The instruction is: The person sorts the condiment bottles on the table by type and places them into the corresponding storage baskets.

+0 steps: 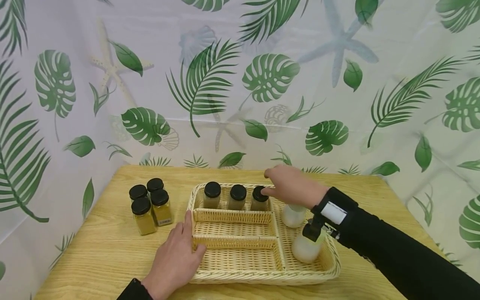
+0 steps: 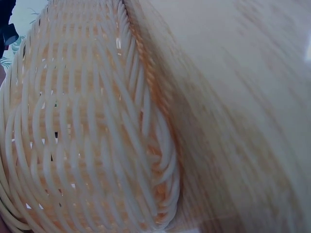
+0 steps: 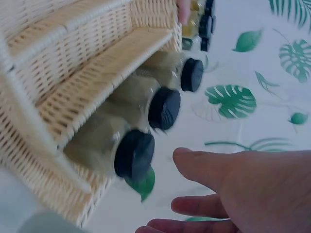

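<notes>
Left hand [image 1: 176,255] grips the left wall of a divided wicker basket [image 1: 247,276] on the bench [image 1: 88,262]. Two whitish containers [image 1: 305,250] sit in its right compartment; four yellow-filled jars [image 1: 145,225] stand left. Beyond, the right hand [image 1: 294,185], thumb and fingers parted, is beside three black-lidded jars [image 1: 237,203] in the rear compartment, before leaf-print cloth [image 1: 157,79].

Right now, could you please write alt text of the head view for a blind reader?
A person's left hand holds the left side of a wicker tray on a wooden table; the right hand hovers near three black-lidded jars in the tray's back. Two whitish containers stand in its right side; four yellow jars stand outside, to the left.
</notes>
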The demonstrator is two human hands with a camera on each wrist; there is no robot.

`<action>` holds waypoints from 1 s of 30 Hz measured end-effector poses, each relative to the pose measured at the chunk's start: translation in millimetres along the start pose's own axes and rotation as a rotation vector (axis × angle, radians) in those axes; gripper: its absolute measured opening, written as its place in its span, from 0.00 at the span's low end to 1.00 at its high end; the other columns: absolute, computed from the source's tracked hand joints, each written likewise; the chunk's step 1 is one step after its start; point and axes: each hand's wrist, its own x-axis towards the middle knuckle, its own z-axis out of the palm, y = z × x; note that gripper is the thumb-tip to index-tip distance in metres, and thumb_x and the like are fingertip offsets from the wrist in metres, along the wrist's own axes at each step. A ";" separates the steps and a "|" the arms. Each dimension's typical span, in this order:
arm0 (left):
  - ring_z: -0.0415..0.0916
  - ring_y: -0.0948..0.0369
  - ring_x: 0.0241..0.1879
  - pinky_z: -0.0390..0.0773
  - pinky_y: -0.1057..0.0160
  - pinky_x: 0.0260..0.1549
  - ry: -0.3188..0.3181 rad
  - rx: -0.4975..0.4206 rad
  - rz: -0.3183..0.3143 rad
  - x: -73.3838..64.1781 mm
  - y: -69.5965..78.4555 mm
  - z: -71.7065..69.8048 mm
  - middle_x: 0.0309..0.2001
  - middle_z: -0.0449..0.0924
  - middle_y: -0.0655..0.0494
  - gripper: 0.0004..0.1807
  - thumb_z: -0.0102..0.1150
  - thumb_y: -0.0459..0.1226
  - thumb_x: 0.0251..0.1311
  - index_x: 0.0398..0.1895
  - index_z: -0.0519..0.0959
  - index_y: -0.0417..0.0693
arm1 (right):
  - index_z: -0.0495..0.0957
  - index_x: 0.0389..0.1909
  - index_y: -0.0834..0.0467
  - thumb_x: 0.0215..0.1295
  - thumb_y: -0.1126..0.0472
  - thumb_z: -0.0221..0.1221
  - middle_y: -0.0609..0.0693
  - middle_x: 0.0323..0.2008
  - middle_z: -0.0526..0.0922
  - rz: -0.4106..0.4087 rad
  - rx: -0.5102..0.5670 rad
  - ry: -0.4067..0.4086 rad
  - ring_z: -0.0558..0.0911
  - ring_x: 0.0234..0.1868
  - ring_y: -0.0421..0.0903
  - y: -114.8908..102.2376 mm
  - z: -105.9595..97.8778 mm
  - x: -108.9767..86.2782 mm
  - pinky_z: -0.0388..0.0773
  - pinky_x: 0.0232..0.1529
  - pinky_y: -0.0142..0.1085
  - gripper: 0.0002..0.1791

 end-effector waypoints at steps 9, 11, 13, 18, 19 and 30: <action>0.65 0.50 0.54 0.76 0.47 0.38 -0.008 -0.002 -0.002 0.6 0.5 -1.6 0.58 0.66 0.37 0.46 0.48 0.51 0.61 0.75 0.41 0.38 | 0.80 0.47 0.64 0.61 0.53 0.62 0.54 0.32 0.83 0.147 0.023 0.058 0.78 0.31 0.46 36.0 -11.3 -29.8 0.79 0.31 0.43 0.20; 0.65 0.50 0.54 0.76 0.48 0.37 -0.010 -0.001 -0.004 0.4 0.5 -1.4 0.58 0.66 0.37 0.46 0.48 0.51 0.61 0.75 0.41 0.38 | 0.80 0.48 0.65 0.62 0.55 0.60 0.53 0.29 0.82 0.184 0.052 0.056 0.76 0.27 0.45 43.3 -11.5 -36.7 0.77 0.27 0.42 0.19; 0.66 0.50 0.53 0.76 0.49 0.37 -0.009 -0.001 -0.005 0.2 0.7 -1.4 0.58 0.66 0.37 0.46 0.48 0.51 0.62 0.75 0.41 0.38 | 0.80 0.47 0.65 0.63 0.56 0.59 0.52 0.27 0.81 0.218 0.083 0.058 0.75 0.24 0.44 50.4 -10.1 -43.3 0.75 0.24 0.40 0.18; 0.66 0.50 0.52 0.76 0.49 0.35 -0.002 0.000 -0.002 0.0 1.7 -1.2 0.57 0.67 0.38 0.47 0.49 0.51 0.61 0.75 0.41 0.38 | 0.79 0.48 0.65 0.64 0.56 0.58 0.53 0.27 0.81 0.284 0.149 0.057 0.74 0.23 0.44 67.5 -2.7 -59.9 0.73 0.22 0.38 0.18; 0.66 0.50 0.52 0.76 0.49 0.35 -0.002 0.000 -0.002 0.1 1.7 -1.0 0.57 0.67 0.38 0.47 0.49 0.51 0.61 0.75 0.41 0.38 | 0.79 0.48 0.65 0.64 0.56 0.58 0.54 0.28 0.81 0.293 0.156 0.059 0.74 0.23 0.45 70.8 -1.1 -62.8 0.73 0.22 0.38 0.18; 0.66 0.49 0.53 0.76 0.48 0.34 -0.007 -0.009 -0.010 0.0 1.3 0.0 0.59 0.66 0.38 0.47 0.48 0.51 0.62 0.75 0.39 0.40 | 0.78 0.49 0.68 0.65 0.54 0.57 0.56 0.30 0.82 0.368 0.211 0.071 0.76 0.25 0.45 98.9 34.5 -86.8 0.75 0.22 0.40 0.21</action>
